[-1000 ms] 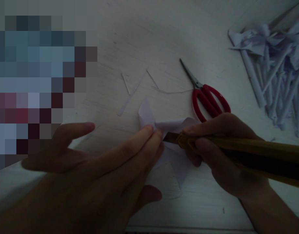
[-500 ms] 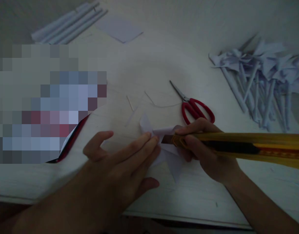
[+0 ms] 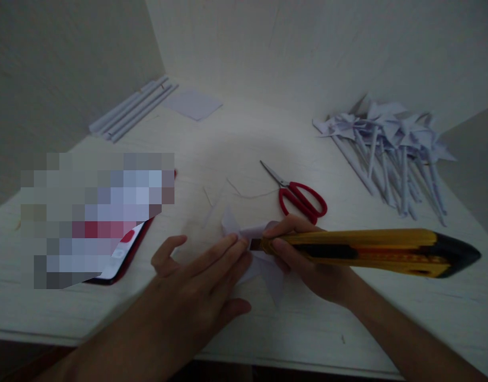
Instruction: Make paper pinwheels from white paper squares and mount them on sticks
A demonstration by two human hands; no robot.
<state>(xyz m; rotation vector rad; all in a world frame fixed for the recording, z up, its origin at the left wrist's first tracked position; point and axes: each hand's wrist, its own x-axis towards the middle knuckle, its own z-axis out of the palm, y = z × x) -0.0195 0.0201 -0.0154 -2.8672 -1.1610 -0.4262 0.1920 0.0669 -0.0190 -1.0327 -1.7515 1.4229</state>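
Note:
A white paper pinwheel (image 3: 272, 281) lies on the table, its folded blades spread out and its centre partly hidden by fingers. My left hand (image 3: 204, 273) rests flat over its left side, with the fingers stretched out and the fingertips at the middle. In my right hand (image 3: 307, 260) is a yellow box cutter (image 3: 379, 246) with a black end cap, gripped near the blade end. Its short blade points left and meets the paper close to my left fingertips. Whether the blade cuts in cannot be seen.
Red-handled scissors (image 3: 303, 199) lie just beyond my right hand, beside a thin wire (image 3: 251, 196). Several finished pinwheels (image 3: 387, 143) are heaped at the back right. Rolled paper sticks (image 3: 132, 109) and a paper sheet (image 3: 196, 104) lie at the back left. A phone (image 3: 124, 244), partly blurred, is on the left.
The camera view has tilted up, so more wall and the whole box cutter show. Both hands stay at the pinwheel, with the blade still by my left fingertips.

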